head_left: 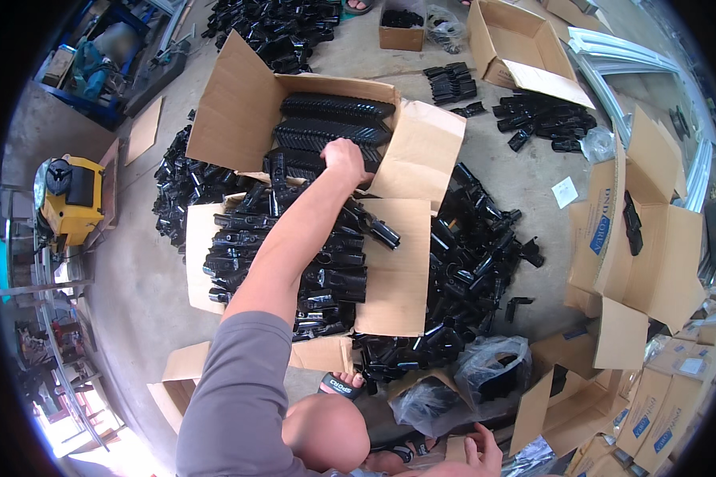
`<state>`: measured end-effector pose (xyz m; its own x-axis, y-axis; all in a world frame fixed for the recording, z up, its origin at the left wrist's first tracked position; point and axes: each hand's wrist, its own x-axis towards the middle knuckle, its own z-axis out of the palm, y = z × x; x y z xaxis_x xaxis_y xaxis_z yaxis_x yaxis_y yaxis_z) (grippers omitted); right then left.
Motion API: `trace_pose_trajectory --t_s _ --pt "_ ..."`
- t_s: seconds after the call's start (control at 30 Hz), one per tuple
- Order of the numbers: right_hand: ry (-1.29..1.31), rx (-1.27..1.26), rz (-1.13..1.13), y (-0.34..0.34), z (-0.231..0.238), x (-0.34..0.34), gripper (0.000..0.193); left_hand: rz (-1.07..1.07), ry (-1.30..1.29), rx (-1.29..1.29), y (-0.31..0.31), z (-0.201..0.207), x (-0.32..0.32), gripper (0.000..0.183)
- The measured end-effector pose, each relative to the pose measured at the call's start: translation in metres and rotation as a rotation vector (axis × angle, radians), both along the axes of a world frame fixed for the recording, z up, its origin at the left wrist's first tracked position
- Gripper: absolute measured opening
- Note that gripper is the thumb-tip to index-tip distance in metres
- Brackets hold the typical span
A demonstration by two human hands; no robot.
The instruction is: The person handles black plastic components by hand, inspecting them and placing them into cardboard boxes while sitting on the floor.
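My left hand point(345, 161) reaches into an open cardboard box point(235, 111) in the upper middle. Its fingers curl down at the near right part of tightly packed rows of black metal brackets point(334, 107). Whatever lies under the fingers is hidden by the hand. Below my forearm, more glossy black brackets point(342, 282) lie stacked side by side on cardboard point(398, 270). My right hand point(482, 455) is low at the lower edge, fingers apart and nothing in them, near a clear plastic bag point(493, 362).
Loose black brackets point(473, 262) heap on the floor right of the box, with another pile point(278, 32) behind. Open cartons stand at the far right point(652, 262) and back right point(521, 44). A yellow machine point(79, 199) is at the left. My knee point(326, 429) is below the stack.
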<state>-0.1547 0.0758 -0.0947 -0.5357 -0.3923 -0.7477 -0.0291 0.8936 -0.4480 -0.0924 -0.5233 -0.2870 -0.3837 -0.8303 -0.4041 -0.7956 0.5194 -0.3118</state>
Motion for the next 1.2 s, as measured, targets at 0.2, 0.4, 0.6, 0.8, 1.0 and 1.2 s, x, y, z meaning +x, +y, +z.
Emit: trace_pose_trajectory --t_s 0.2,0.4,0.6,0.8,1.0,1.2 --pt "-0.017 -0.04 -0.005 0.001 0.004 0.001 0.042 0.002 0.016 0.039 -0.003 -0.019 -0.01 0.061" --pt "0.008 -0.062 0.037 0.014 0.0 0.003 0.042 0.171 -0.152 -0.1 -0.001 -0.038 -0.019 0.029" --pt "0.0 -0.064 0.046 0.028 -0.004 0.01 0.041 0.16 -0.013 0.192 -0.013 0.029 -0.005 0.077" --pt "0.024 -0.125 0.027 0.03 0.002 0.012 0.041 0.283 0.191 0.211 -0.019 0.029 0.009 0.077" --pt "0.072 -0.144 0.099 0.039 0.002 0.01 0.041 0.469 0.438 0.291 -0.032 0.032 0.029 0.071" --pt "0.062 -0.18 0.029 0.038 0.007 0.017 0.041 0.7 0.921 0.252 -0.056 -0.004 0.093 0.066"
